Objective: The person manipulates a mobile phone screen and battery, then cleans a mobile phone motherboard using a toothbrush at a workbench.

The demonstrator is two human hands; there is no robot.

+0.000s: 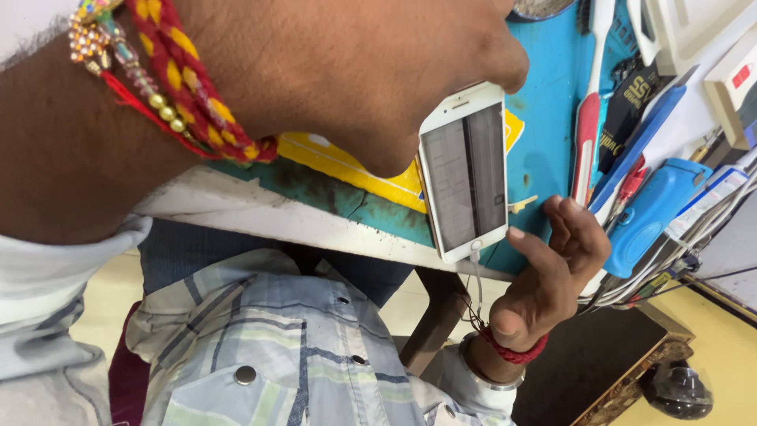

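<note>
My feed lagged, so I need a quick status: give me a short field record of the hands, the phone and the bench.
left hand: grips top corner of white phone; red-yellow thread band on wrist
right hand: open, thumb against the phone's lower edge
phone state: screen lit, white cable plugged into its bottom end
surface: teal bench, yellow card behind the phone
nearby: red and white brush, blue plastic case

Teal workbench (pixel 544 102) carries white phone (pixel 465 173), yellow card (pixel 347 166).
</note>
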